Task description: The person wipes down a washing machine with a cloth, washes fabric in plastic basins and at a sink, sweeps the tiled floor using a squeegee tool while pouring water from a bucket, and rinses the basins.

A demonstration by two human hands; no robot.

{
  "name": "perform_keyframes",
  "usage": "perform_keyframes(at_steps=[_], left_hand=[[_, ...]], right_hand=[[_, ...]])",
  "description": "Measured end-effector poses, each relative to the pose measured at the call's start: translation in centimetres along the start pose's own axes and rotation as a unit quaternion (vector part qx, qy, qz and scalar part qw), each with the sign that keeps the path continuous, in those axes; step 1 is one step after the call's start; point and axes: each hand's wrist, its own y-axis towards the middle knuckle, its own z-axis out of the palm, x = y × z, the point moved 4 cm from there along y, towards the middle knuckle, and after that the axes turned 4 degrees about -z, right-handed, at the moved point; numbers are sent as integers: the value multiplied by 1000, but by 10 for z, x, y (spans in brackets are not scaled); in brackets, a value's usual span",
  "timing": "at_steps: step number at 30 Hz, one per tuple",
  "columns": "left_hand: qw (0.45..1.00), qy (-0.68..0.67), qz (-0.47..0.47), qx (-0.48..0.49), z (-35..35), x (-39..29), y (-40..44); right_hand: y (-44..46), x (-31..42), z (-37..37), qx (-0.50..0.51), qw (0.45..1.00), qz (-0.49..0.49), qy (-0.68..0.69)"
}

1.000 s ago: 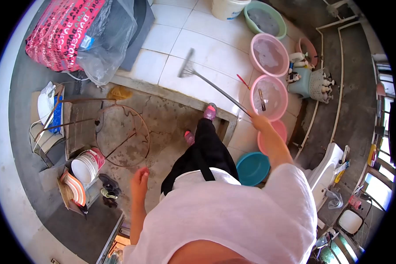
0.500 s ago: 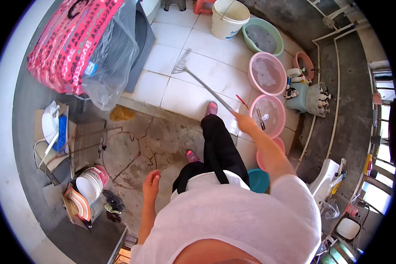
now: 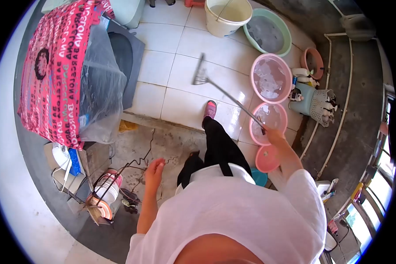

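Right arm stretched out to three o'clock, and the right hand (image 3: 273,133) is closed around the near end of a long-handled tool (image 3: 233,100)! The handle slants off toward ten o'clock, its blurred head up at twelve over the white tiles (image 3: 180,101); whether it touches them, can't tell. The hand is right by the pink basin (image 3: 251,125). Down between seven and eight, the left forearm points up, the left hand (image 3: 153,173) half open, fingers loosely curled, nothing visible in its grasp. One shoe (image 3: 210,108) just past twelve.
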Motion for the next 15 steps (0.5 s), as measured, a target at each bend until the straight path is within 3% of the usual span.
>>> perform_keyframes(at_steps=[4,7,12,14,15], left_hand=[[1000,11,8,26,6,-53,20],[999,-33,-3,7,0,-65,24],[998,-44,-40,-24,-17,-85,21],[998,-35,-37,-34,-22,-91,25],[998,-32,-39,-36,-26,-91,28]], right_hand=[[-72,-49,-9,-31,999,18,6],[-83,-28,-38,-54,998,-8,21],[4,91,-92,-37,994,-90,56],[83,155,-107,-123,976,-173,43],[83,199,-154,-77,981,-163,66]])
